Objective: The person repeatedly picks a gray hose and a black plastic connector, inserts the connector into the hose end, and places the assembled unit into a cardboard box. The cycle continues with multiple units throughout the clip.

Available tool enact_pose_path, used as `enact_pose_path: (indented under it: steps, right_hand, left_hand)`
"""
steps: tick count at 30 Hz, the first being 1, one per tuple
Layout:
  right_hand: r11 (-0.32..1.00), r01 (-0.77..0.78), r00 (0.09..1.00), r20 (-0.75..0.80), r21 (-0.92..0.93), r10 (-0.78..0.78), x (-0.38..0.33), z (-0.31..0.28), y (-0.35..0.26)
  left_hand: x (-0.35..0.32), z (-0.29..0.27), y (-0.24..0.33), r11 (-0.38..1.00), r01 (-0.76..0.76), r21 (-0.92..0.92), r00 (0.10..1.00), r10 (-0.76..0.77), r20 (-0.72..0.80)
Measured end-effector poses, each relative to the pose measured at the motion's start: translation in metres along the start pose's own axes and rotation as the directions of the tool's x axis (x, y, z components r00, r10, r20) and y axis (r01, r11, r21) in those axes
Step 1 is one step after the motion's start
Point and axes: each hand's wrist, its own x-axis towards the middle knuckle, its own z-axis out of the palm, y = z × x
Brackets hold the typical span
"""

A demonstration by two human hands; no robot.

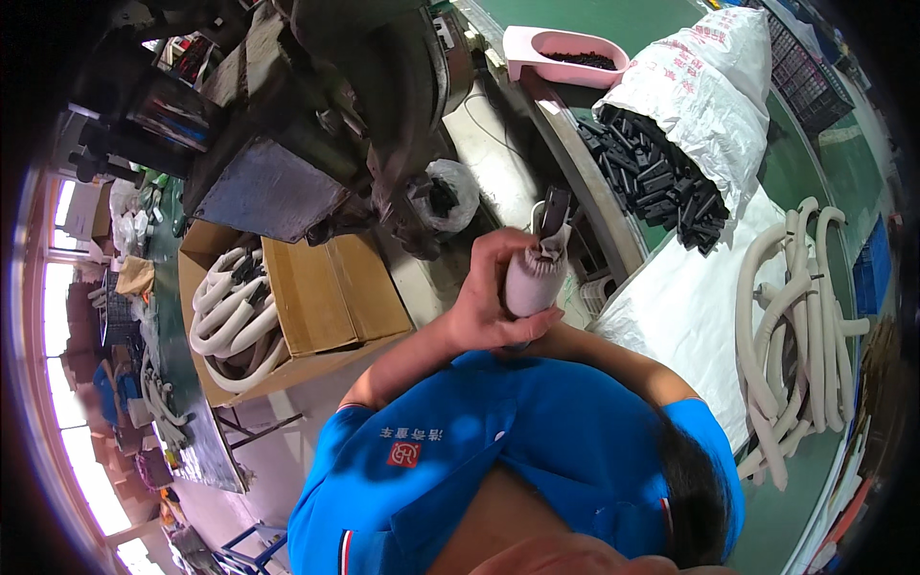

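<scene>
My left hand (489, 297) is closed around a pale beige foam-covered tube (534, 289) in front of my chest. The tube is seen nearly end-on, and its covering is gathered in small folds near the top. A flat black plastic piece (553, 213) stands up out of that end. My right forearm (618, 359) reaches in toward the same tube. Most of my right hand is hidden behind the left hand and the tube, so its fingers cannot be made out.
Black plastic pieces (661, 177) spill from a white woven sack (704, 91) on the green table at right. Near them are a pink scoop (537, 43) and bent beige tubes (795, 326). A dark machine (383, 86) stands ahead; a cardboard box (331, 292) holds more tubes at left.
</scene>
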Motion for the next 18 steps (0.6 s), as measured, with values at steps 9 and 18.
enact_pose_path:
  steps: [9, 18]
  right_hand:
    - [0.864, 0.439, 0.818, -0.508, 0.246, -0.27, 0.004, -0.037, -0.067]
    - [0.556, 0.366, 0.623, -0.247, -0.746, -0.742, 0.016, -0.031, -0.137]
  left_hand:
    - [-0.012, -0.002, 0.003, 0.973, 0.085, -0.214, 0.984, -0.116, -0.138]
    - [-0.002, -0.01, 0.013, 0.985, 0.063, -0.158, 0.995, -0.074, -0.063]
